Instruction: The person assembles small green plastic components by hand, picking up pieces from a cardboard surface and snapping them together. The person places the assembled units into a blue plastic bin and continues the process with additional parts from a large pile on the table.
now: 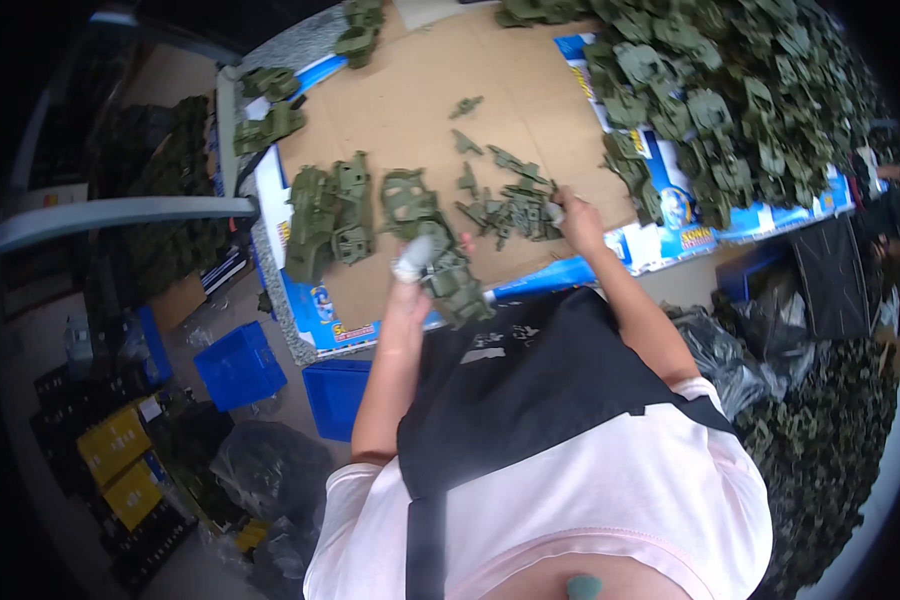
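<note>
My left hand (413,262), with white coverings on its fingers, is closed on an olive-green moulded vest-shaped part (455,285) at the near edge of the table. Against its far end lies another green moulded part (408,197). My right hand (580,220) is at the right side of a pile of small olive-green pieces (520,213), its fingers pinched together. What they hold, if anything, is too small to make out. A few single small pieces (466,143) lie beyond the pile.
Brown cardboard (410,100) covers the table. Larger green parts (328,210) lie to the left, and a tall heap of green parts (710,100) fills the right. Blue bins (240,367) stand below the left edge. A grey metal bar (130,215) reaches in from the left.
</note>
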Demonstrator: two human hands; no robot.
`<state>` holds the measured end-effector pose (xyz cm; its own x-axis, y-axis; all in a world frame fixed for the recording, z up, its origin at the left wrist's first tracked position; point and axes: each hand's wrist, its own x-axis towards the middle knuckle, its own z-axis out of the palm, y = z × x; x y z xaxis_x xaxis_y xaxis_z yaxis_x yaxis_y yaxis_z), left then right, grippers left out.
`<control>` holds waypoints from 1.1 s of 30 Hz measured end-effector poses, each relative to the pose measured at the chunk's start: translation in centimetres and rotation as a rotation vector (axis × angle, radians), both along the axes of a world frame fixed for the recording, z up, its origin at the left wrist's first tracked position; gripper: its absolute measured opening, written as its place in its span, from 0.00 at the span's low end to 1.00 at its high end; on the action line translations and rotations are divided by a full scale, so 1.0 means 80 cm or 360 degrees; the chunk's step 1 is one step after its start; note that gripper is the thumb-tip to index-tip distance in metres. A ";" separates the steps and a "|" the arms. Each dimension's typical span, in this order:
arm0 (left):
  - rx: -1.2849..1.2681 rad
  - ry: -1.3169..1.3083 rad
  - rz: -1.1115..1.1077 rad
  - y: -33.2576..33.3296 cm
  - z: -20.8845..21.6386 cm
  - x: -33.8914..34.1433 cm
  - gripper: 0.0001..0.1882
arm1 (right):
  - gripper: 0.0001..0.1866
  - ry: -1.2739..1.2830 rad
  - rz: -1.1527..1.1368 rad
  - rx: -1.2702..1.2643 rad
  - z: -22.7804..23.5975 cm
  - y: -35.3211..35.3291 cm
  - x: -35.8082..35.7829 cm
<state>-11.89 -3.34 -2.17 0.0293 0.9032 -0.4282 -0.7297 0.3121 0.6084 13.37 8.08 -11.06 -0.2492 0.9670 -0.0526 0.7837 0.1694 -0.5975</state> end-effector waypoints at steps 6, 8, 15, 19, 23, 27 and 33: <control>0.0031 0.0441 -0.0241 0.018 0.045 0.012 0.26 | 0.16 0.0551 0.0430 0.0013 0.191 -0.015 -0.005; 0.0198 0.0670 -0.0463 0.023 0.050 0.024 0.25 | 0.17 0.0522 0.0737 0.0208 0.225 -0.031 -0.019; 0.0453 0.0950 -0.0865 0.023 0.067 0.037 0.32 | 0.18 0.0276 0.0860 0.0115 0.230 -0.042 -0.017; 0.0373 0.0939 -0.0936 0.023 0.076 0.044 0.33 | 0.20 0.0195 0.0890 0.0047 0.227 -0.044 -0.010; 0.0347 0.1008 -0.1027 0.022 0.083 0.048 0.32 | 0.23 0.0373 0.0866 0.0074 0.205 -0.053 -0.005; 0.0387 0.1003 -0.1054 0.010 0.079 0.048 0.33 | 0.19 0.0414 0.0920 0.0194 0.189 -0.060 -0.001; 0.0111 0.0818 -0.1038 0.005 0.069 0.033 0.31 | 0.12 0.0552 0.1001 -0.0094 0.173 -0.050 -0.014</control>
<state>-9.25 -2.91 3.36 0.3720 0.7975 -0.4749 -0.0412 0.5253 0.8499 12.29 4.11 2.78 -0.7697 0.6330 0.0827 0.3118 0.4859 -0.8165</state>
